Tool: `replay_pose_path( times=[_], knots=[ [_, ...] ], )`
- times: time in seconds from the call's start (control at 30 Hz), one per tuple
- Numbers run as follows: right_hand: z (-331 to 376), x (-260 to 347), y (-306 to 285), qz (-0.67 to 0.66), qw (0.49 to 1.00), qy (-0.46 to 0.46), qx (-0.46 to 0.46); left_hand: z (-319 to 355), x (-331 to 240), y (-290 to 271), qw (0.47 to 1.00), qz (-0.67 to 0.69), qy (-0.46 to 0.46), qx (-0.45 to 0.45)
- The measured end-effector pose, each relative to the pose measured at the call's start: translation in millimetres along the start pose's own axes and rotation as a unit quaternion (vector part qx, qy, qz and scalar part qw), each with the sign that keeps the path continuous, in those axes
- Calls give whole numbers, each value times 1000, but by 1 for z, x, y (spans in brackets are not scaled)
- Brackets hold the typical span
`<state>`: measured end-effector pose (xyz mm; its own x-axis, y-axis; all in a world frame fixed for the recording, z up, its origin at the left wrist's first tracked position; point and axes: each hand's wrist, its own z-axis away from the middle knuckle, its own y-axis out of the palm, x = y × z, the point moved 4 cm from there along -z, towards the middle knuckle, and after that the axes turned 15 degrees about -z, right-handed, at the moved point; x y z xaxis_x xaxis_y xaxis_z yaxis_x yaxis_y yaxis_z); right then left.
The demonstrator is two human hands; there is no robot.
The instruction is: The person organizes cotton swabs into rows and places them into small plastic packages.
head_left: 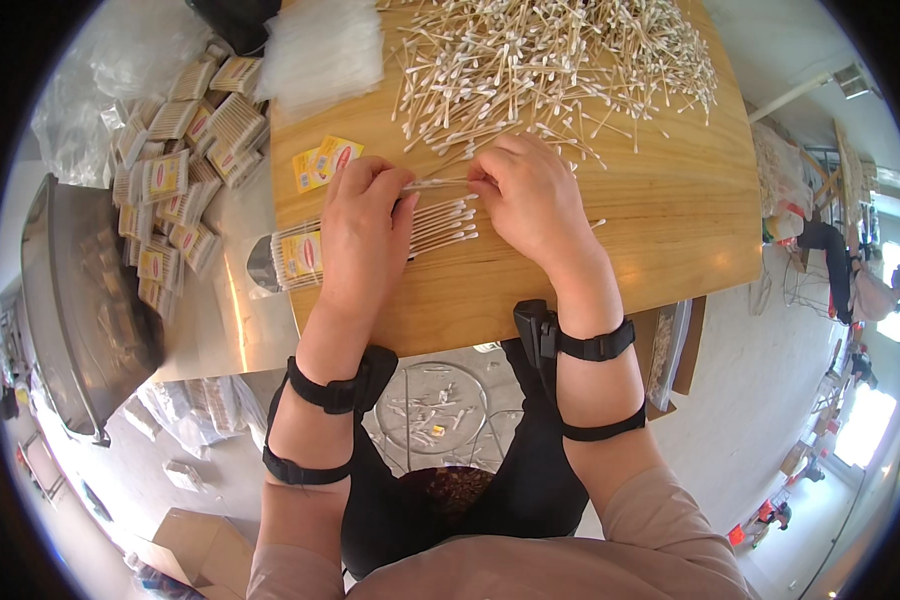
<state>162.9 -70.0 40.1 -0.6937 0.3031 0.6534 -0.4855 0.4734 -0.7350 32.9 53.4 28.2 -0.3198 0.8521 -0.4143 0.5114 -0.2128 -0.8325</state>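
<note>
Sleeves: dusty-pink soft fabric sleeves were pushed back, ending below the lower bands and farthest from the wooden tabletop.
Left forearm bands: two black elastic straps circled the left forearm, the one nearer the tabletop carrying a black boxy device.
Right forearm bands: two black straps circled the right forearm, the one nearer the tabletop joined to a black clip-like plastic unit.
Left hand: bare, no ring or glove seen.
Right hand: bare likewise.
Lap: dark black clothing showed below the tabletop's near edge.
</note>
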Motion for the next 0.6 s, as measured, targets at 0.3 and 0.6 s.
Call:
replay_pose_path(
  times=[0.3,0.6],
  knots=[
    [-1,-8,-10,-43,999,17,-28,2,3,1,1000,-12,1,23],
    [-2,-12,-11,0,997,39,-63,1,-1,-2,999,11,22,20]
  ],
)
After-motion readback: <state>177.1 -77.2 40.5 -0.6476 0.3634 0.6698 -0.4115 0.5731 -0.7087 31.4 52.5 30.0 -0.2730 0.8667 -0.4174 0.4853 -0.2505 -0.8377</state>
